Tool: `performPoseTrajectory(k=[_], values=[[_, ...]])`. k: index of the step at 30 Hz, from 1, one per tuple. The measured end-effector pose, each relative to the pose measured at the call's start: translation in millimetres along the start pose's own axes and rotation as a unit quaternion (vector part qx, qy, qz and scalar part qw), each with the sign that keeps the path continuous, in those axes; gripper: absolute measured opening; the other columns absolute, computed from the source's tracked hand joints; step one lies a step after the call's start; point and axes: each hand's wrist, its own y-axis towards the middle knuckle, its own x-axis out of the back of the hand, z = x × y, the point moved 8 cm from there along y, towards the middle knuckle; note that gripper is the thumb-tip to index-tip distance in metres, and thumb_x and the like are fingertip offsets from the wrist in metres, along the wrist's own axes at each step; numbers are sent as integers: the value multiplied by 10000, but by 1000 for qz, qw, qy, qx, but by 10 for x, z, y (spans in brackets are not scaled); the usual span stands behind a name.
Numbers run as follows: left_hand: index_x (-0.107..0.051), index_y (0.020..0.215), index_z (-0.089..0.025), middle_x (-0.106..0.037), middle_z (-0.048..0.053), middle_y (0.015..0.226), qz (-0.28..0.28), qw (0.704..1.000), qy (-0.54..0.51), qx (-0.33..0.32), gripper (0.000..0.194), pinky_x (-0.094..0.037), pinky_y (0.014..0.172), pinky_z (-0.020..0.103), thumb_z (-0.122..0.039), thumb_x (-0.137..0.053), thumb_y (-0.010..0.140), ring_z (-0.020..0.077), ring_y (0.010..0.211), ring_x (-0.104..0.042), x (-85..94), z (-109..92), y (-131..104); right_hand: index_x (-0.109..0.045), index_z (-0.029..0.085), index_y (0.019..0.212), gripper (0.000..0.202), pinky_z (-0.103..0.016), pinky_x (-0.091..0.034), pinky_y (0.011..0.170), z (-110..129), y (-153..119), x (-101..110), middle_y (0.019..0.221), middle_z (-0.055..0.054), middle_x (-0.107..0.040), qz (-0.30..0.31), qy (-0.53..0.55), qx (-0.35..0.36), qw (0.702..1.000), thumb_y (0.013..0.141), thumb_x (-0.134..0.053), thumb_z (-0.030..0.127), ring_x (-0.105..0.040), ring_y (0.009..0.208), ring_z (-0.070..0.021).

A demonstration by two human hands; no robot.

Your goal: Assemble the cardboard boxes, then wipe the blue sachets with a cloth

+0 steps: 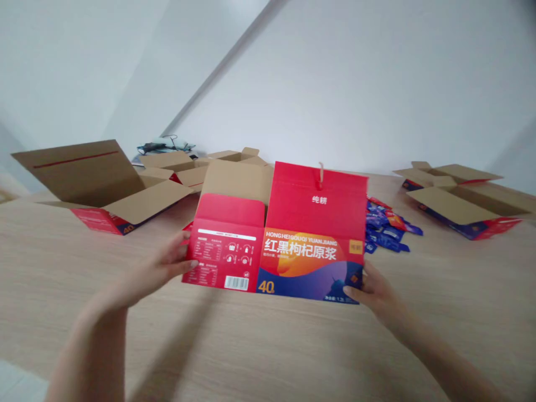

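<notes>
Between my two hands a red, orange and blue printed cardboard box (307,254) is held up above the table, its front and one side facing me. Its flaps stand open, and a short string loop hangs at the top of the red front flap. My left hand (173,259) grips the left edge, thumb on the printed side panel. At the lower right corner my right hand (368,285) pinches the box, thumb on the blue front. The fingers behind the box are partly hidden.
A large open box (117,192) stands at left, with more open cartons (180,167) behind. Blue and red sachets (387,229) lie in a pile right of the held box. Further open boxes (473,204) sit at far right on the wooden table (268,352). A pale wall rises behind.
</notes>
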Motion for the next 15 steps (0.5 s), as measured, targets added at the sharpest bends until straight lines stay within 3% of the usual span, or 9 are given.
performPoseTrajectory(k=[4, 8, 11, 15], values=[[-702, 1078, -224, -748, 90, 1129, -1, 998, -41, -40, 377, -556, 915, 402, -437, -799, 783, 286, 1039, -688, -837, 8, 274, -666, 264, 1122, 409, -514, -540, 1031, 87, -219, 728, 1198, -91, -750, -101, -103, 83, 986, 774, -784, 444, -694, 1135, -309], [-724, 1070, -189, -768, 100, 1105, 40, 995, -89, -16, 423, -533, 973, 435, -484, -816, 781, 307, 1069, -696, -1456, 193, 403, -675, 257, 1126, 402, -511, -575, 975, -68, -428, 1182, 1156, -78, -762, -141, -126, 74, 979, 784, -763, 449, -710, 1083, -306], [-741, 1053, -179, -784, 95, 1049, 56, 989, -140, 9, 398, -553, 917, 415, -447, -840, 777, 292, 1009, -719, -1634, 359, 432, -689, 242, 1111, 396, -506, -589, 949, -196, -540, 1308, 1123, -74, -774, -140, -119, 59, 981, 778, -766, 442, -723, 1037, -295], [-757, 965, -185, -794, 75, 954, 33, 971, -235, 9, 285, -568, 881, 398, -371, -854, 774, 256, 885, -738, -1638, 459, 448, -692, 251, 1101, 365, -504, -582, 979, -244, -565, 1293, 1118, -69, -775, -143, -100, 70, 982, 785, -748, 424, -725, 1045, -288]])
